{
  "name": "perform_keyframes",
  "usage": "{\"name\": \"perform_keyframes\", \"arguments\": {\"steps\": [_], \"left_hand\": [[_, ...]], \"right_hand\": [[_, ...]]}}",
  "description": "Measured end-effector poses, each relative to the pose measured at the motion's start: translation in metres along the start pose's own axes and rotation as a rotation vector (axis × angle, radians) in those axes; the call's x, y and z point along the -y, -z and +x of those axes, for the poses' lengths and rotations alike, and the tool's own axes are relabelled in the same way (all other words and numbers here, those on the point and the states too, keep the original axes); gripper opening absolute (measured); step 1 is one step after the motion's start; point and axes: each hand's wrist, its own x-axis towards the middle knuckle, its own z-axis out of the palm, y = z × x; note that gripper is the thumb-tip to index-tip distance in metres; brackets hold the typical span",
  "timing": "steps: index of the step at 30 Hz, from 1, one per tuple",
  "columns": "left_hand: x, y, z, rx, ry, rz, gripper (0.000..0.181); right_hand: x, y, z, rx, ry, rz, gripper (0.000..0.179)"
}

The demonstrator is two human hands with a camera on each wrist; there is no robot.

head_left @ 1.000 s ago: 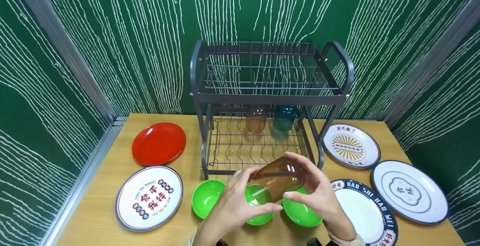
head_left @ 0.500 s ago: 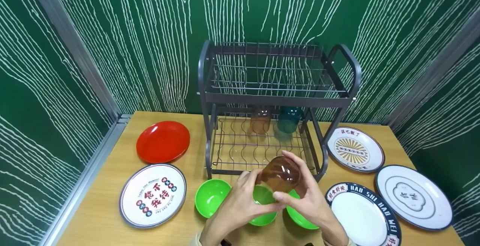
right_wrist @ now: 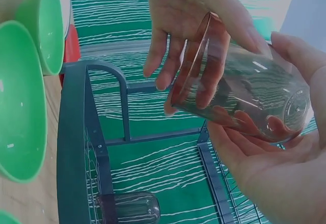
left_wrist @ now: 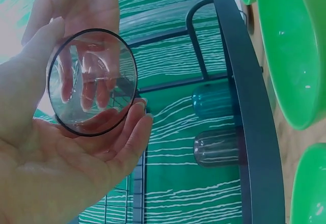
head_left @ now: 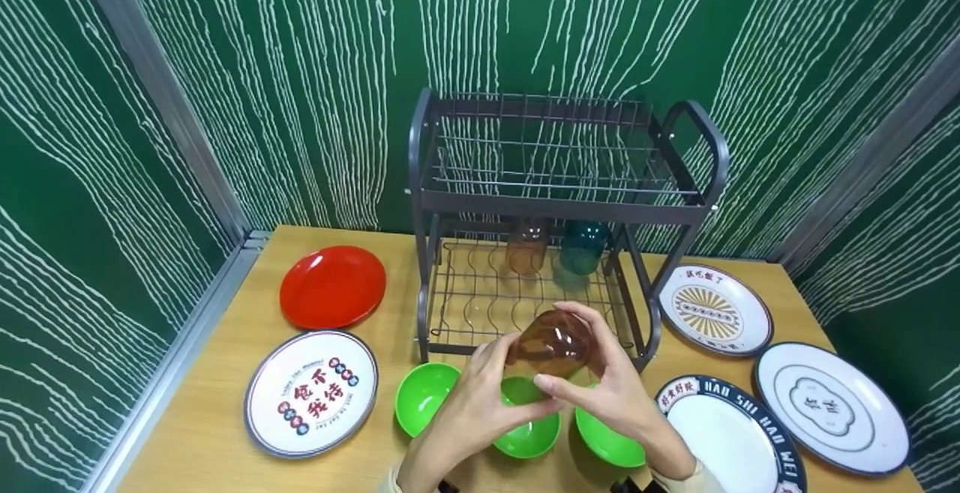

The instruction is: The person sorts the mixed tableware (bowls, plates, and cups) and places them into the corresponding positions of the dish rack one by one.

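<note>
A clear amber cup (head_left: 556,344) is held tilted between both hands, above the front of the dish rack (head_left: 566,208). My left hand (head_left: 480,395) grips it near the open end, thumb on one side and fingers on the other. My right hand (head_left: 619,392) holds the closed end, its fingers curved round the wall. Seen from the left wrist, the cup's dark round rim (left_wrist: 133,66) faces the camera. From the right wrist, the cup's base (right_wrist: 296,109) points toward my right palm.
An amber cup (head_left: 526,247) and a teal cup (head_left: 583,249) stand on the rack's lower tier. Three green bowls, one a left bowl (head_left: 424,397), lie in front. A red plate (head_left: 333,287) and a white plate (head_left: 311,393) lie left; three patterned plates, including one (head_left: 716,309), lie right.
The held cup has turned and tipped in the hands, so its closed end now faces more upward and toward the head camera. The head view has shifted slightly.
</note>
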Motion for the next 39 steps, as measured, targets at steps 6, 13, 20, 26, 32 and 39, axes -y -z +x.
{"name": "perform_keyframes", "arguments": {"steps": [6, 13, 20, 26, 32, 39], "left_hand": [[0.005, 0.008, -0.005, -0.014, 0.043, 0.014, 0.083], [0.013, 0.017, -0.012, -0.088, 0.007, 0.026, 0.063], [0.022, 0.024, -0.020, -0.219, -0.040, 0.066, 0.047], [0.034, 0.030, -0.031, -0.300, -0.003, 0.051, 0.039], [0.048, 0.035, -0.046, -0.357, 0.141, 0.091, 0.038], [0.059, 0.037, -0.066, -0.405, 0.303, 0.176, 0.039]], "right_hand": [[-0.005, 0.000, 0.009, -0.011, -0.006, -0.053, 0.081], [-0.013, 0.002, 0.020, -0.026, -0.026, -0.076, 0.081], [-0.020, 0.004, 0.038, -0.046, -0.036, -0.144, 0.082], [-0.027, 0.003, 0.061, -0.044, -0.033, -0.175, 0.082], [-0.036, 0.000, 0.080, -0.043, -0.037, -0.273, 0.083], [-0.048, -0.003, 0.098, -0.055, -0.073, -0.250, 0.083]]}}
